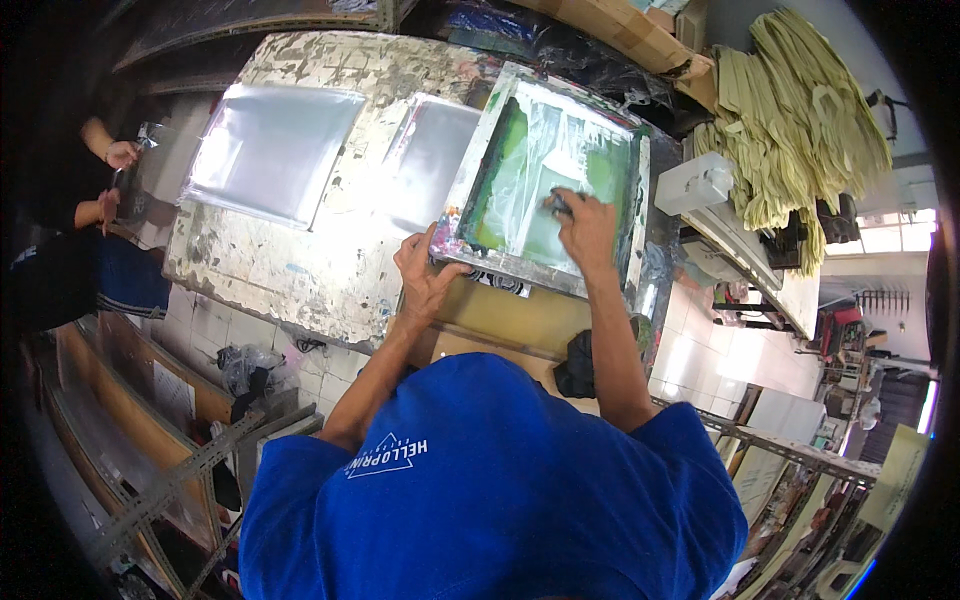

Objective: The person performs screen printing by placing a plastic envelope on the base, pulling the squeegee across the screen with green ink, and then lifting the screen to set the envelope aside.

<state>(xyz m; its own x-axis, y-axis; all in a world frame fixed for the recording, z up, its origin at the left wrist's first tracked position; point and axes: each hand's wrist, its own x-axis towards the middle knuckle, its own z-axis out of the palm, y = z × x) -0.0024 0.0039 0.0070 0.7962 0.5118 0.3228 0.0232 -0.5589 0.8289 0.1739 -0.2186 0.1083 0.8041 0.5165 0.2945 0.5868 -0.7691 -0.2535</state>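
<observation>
A screen-printing frame (540, 276) lies tilted on the paint-stained table (265, 245), its green mesh (602, 180) streaked with white ink (548, 125). At the frame's near-left corner, my left hand (428, 276) grips the edge, thumb along the near side. My right hand (588, 232) is over the middle of the mesh, fingers closed around a small dark object; its kind is hard to make out. Beneath the near edge shows a bit of a black-and-white print (500, 284). Left of the frame lie two clear plastic sheets or bags (275, 155), one partly behind the frame.
At the left, another person's hands (120, 155) hold a clear plastic piece. A white plastic container (694, 184) stands right of the frame, near a heap of pale yellow bags (795, 125). A cardboard box (625, 35) sits behind. Metal shelving (170, 490) flanks me.
</observation>
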